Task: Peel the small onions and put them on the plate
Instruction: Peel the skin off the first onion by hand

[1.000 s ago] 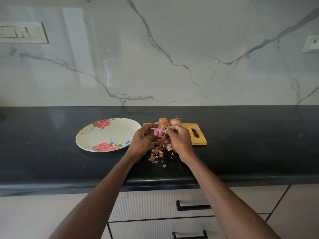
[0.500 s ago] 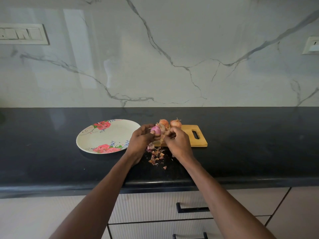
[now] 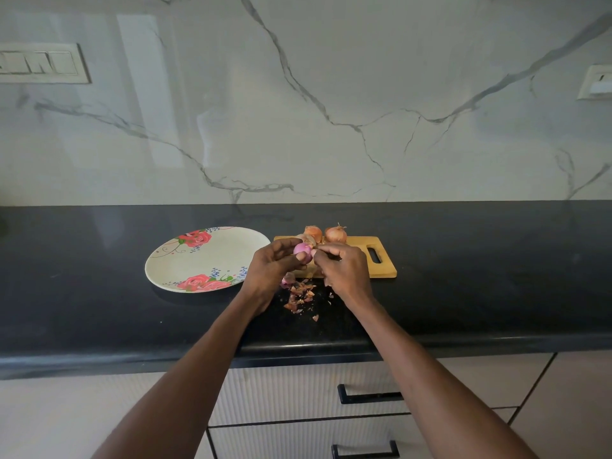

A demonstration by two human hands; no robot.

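Pink onion [image 3: 302,250] in left hand [image 3: 271,266] grip, right hand [image 3: 344,270] pinching

Peeled onion [image 3: 302,250]: small, pink-purple, glossy, skin mostly off, sitting off the bench between the fingertips of both hands, just in front of the unpeeled ones. 2 unpeeled onions [image 3: 335,234] clearly showing, brown papery skin, resting side by side at the far edge of the wooden board; a 3rd pale one is peeking out behind the peeled onion, mostly hidden. Plate [image 3: 185,260]: round, cream, red rose print at far and near rim, lying flat on the black bench just left of the board, nothing lying on it.
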